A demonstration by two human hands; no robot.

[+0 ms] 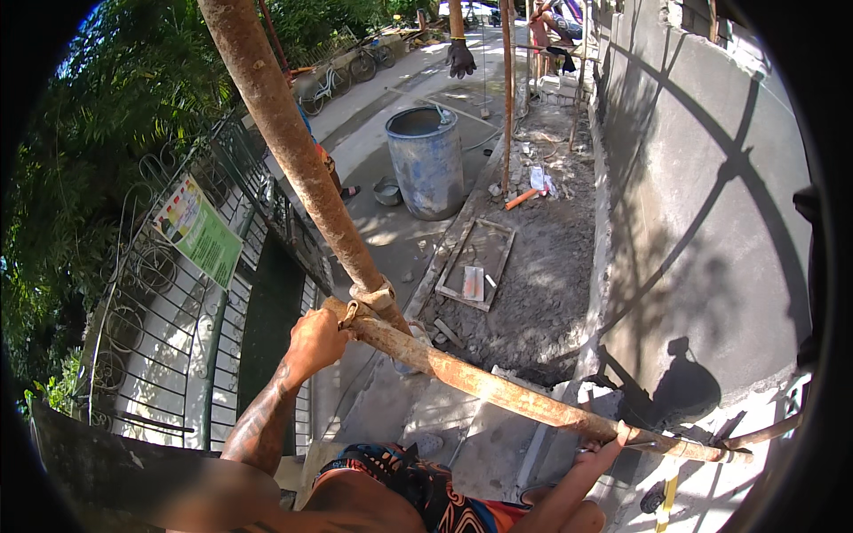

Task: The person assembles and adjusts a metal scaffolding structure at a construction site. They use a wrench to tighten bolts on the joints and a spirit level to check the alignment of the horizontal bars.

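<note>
A horizontal wooden pole (480, 380) runs across in front of me, down toward the lower right. At its left end it meets a thick slanted wooden pole (298, 151). A binding strip (354, 313) loops around the joint. My left hand (318, 340) is closed in a fist beside that loop and appears to grip the strip; the fingers' far side is hidden. Farther right, my right hand (604, 444) holds the horizontal pole, its fingers reaching over the top edge and the palm mostly hidden under it.
Below stand a blue water drum (425, 169) and a metal basin (387, 190). A wooden frame (504, 266) lies on rubble. A plastered wall (711, 222) rises at right, a metal gate (178, 338) at left. Another person's dark-gloved hand (460, 59) hangs at the top; someone else is partly behind the slanted pole.
</note>
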